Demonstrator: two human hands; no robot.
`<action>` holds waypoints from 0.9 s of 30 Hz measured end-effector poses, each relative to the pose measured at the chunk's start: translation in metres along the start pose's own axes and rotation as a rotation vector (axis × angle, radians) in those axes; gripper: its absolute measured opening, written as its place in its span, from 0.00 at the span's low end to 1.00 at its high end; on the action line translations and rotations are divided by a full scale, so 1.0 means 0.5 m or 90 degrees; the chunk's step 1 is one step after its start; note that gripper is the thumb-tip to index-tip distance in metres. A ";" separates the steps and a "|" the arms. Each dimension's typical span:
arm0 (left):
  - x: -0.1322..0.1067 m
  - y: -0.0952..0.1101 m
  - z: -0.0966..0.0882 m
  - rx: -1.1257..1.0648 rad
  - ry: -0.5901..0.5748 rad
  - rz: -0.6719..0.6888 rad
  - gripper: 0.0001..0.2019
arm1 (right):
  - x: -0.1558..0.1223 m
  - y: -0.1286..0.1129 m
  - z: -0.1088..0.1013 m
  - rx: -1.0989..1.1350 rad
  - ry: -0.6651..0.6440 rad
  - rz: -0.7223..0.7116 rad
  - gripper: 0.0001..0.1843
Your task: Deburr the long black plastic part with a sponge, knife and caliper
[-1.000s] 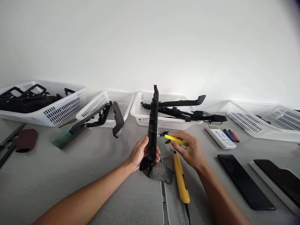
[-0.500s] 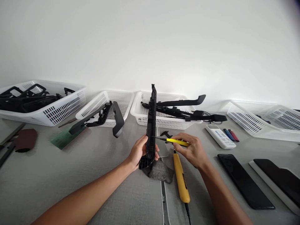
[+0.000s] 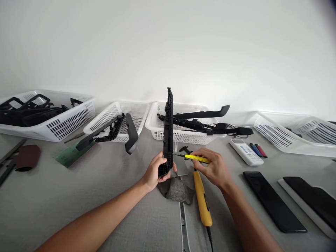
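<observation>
The left hand (image 3: 153, 172) grasps the ribbed black plastic trim (image 3: 168, 136) before a white perforated basket (image 3: 189, 137); the right hand (image 3: 213, 166) pinches a yellow-handled pointed tool (image 3: 197, 158), tip at the trim. Light, controlled pressure, with the left thumb clear, seems advisable.

We can read no lettering: the blue print (image 3: 245, 149) on the white device (image 3: 249, 156) toward the desk's (image 3: 65, 196) far edge and the dark marking (image 3: 206, 202) on the yellow corded tool (image 3: 201, 196) are too small to tell.
</observation>
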State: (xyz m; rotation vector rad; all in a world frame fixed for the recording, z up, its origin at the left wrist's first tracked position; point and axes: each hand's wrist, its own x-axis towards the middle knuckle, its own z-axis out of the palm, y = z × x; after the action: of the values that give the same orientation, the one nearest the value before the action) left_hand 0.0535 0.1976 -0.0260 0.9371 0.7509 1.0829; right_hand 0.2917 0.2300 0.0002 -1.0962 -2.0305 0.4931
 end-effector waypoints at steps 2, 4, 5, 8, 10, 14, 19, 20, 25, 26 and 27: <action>0.002 0.000 -0.003 -0.003 0.007 0.002 0.19 | 0.000 -0.001 -0.005 0.010 0.004 0.000 0.07; 0.004 0.000 -0.005 -0.021 0.014 -0.002 0.18 | -0.001 -0.002 -0.011 0.026 -0.018 0.004 0.07; 0.005 -0.001 -0.006 -0.032 0.018 -0.006 0.18 | -0.001 -0.002 -0.013 0.032 -0.033 0.007 0.07; 0.007 -0.001 -0.007 -0.051 0.033 -0.016 0.17 | -0.001 -0.001 -0.015 0.032 -0.047 0.016 0.07; 0.008 -0.002 -0.006 -0.051 0.044 -0.019 0.18 | -0.002 0.001 -0.013 0.022 -0.033 0.010 0.06; 0.009 -0.002 -0.004 -0.057 0.065 -0.044 0.21 | -0.002 0.002 -0.005 0.028 -0.004 -0.016 0.06; 0.007 -0.003 -0.005 -0.076 0.072 -0.082 0.20 | -0.002 -0.002 -0.005 0.034 0.022 -0.016 0.06; 0.007 -0.003 -0.005 -0.073 0.066 -0.078 0.20 | -0.002 -0.002 -0.005 0.034 0.027 -0.015 0.06; 0.006 -0.002 -0.007 -0.045 0.048 -0.064 0.18 | -0.001 -0.001 -0.009 0.034 0.002 -0.023 0.06; 0.006 -0.002 -0.007 -0.041 0.047 -0.066 0.19 | -0.001 -0.001 -0.009 0.031 0.006 -0.021 0.06; 0.006 -0.001 -0.007 -0.039 0.045 -0.066 0.20 | -0.001 -0.001 -0.009 0.027 0.013 -0.020 0.06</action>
State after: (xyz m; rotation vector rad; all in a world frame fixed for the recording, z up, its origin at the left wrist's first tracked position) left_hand 0.0516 0.2015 -0.0280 0.8028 0.8111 1.0457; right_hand 0.2953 0.2294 0.0031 -1.0377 -2.0076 0.5041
